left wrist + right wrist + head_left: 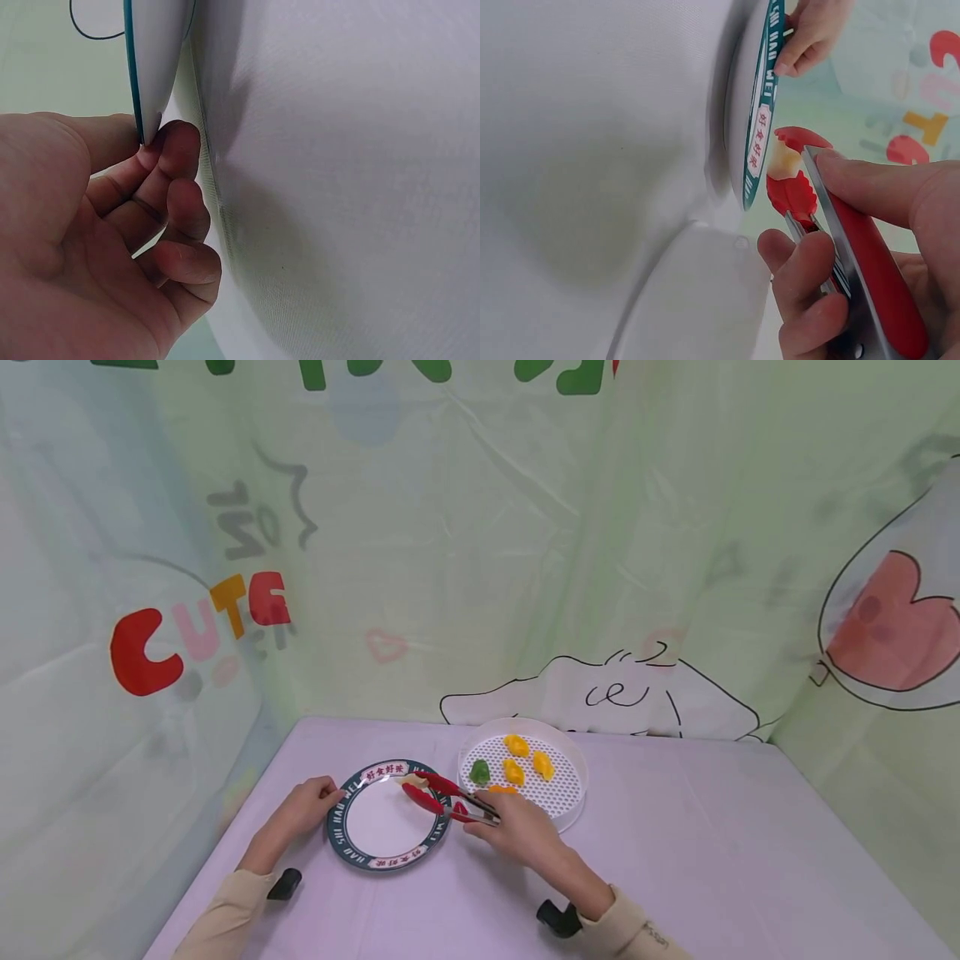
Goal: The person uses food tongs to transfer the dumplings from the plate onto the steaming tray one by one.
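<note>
A white plate (382,818) with a dark green lettered rim is pinched at its left edge by my left hand (306,806). The left wrist view shows thumb and forefinger on the rim (133,67). My right hand (521,831) grips red-tipped metal tongs (862,277). Between the tong tips, over the plate's right part, is a small pale cream piece (784,161); its kind is unclear. Beside the plate stands a round white steamer tray (555,797) with holes, holding several yellow dumpling-shaped pieces (543,766), a green one (480,772) and orange ones partly hidden by my right hand.
A pale lilac cloth covers the table (675,860). Printed curtains (480,568) hang behind it and along both sides. The tray's near-left rim lies close to the plate's right edge, under the tongs.
</note>
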### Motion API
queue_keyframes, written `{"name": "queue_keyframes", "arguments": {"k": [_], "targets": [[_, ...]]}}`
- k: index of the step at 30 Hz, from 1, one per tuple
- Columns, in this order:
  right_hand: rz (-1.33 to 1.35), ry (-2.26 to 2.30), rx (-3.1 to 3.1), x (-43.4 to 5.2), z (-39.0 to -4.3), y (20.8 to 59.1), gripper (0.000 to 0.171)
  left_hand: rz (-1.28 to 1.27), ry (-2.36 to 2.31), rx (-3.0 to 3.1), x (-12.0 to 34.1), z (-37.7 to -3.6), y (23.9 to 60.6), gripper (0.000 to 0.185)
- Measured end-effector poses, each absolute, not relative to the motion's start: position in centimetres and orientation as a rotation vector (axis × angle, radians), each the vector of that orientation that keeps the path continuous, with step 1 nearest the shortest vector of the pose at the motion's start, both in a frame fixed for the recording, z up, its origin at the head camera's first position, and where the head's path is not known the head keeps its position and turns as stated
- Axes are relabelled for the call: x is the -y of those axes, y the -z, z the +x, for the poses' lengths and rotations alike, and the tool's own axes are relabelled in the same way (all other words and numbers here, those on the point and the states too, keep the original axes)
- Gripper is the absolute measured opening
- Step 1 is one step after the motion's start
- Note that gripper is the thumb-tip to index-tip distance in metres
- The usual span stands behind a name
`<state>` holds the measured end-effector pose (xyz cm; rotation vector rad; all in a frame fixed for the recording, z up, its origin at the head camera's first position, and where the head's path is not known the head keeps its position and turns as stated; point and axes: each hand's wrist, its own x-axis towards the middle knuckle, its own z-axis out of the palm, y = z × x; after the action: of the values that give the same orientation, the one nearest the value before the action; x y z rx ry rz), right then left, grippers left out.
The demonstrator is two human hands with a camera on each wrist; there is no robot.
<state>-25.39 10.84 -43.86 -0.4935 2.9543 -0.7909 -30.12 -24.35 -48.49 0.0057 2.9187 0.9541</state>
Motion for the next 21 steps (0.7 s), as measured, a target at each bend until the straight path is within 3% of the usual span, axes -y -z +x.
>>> {"name": "queue_keyframes", "arguments": {"k": [21], "targets": [[-0.442,0.824,-3.031,-13.3,-24.9,42.7,0.055,-0.001,-0.942,-2.915,24.2,-30.0,48.3,0.018]]}}
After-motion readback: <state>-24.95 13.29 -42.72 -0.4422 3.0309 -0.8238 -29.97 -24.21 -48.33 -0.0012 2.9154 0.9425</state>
